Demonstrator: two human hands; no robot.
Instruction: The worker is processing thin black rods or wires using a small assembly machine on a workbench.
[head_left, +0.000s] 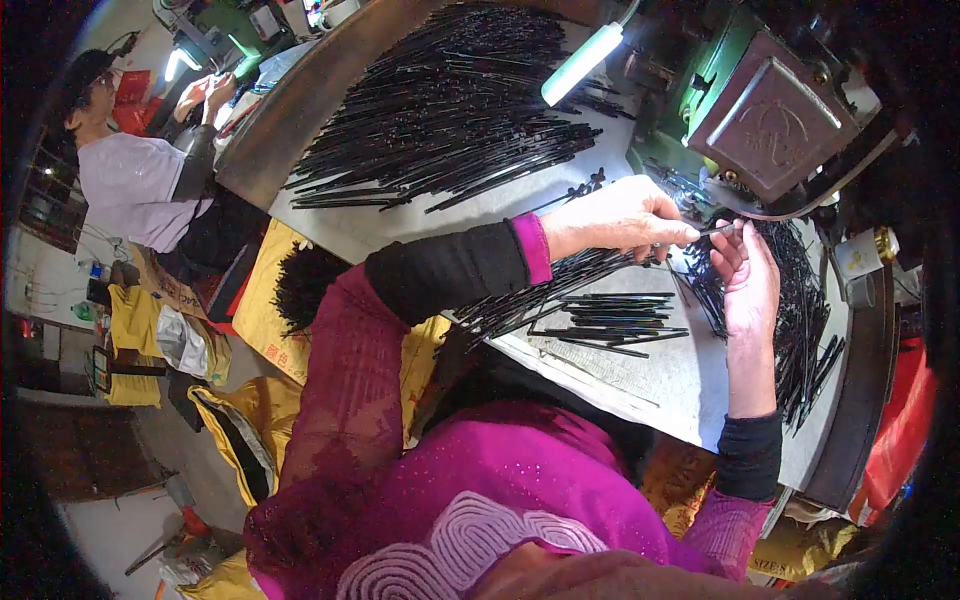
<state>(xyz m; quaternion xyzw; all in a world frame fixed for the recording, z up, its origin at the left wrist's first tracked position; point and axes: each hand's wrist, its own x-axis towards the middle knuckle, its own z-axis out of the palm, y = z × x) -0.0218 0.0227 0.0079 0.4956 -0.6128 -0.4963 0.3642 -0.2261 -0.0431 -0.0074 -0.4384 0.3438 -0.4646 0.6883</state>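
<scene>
A short length of thin dark rod (pixel 716 230) spans the gap between my two hands, just below the machine. My left hand (pixel 622 218) reaches across from the left, its thumb and fingers closed at one end of the rod. From below, my right hand (pixel 750 285) pinches the other end between thumb and fingertips, its remaining fingers curled. Beneath my left hand lies a bundle of long black rods (pixel 545 290); whether its fingers touch them I cannot tell. A small row of shorter black rods (pixel 615 318) rests nearer me on the pale tabletop (pixel 640 378).
A large heap of black rods (pixel 440 110) covers the far left of the table, and another pile (pixel 800 340) lies at the right. The green machine with a brown cover (pixel 775 115) stands beyond my hands, beside a lit lamp (pixel 583 65). A co-worker (pixel 140 180) sits at far left.
</scene>
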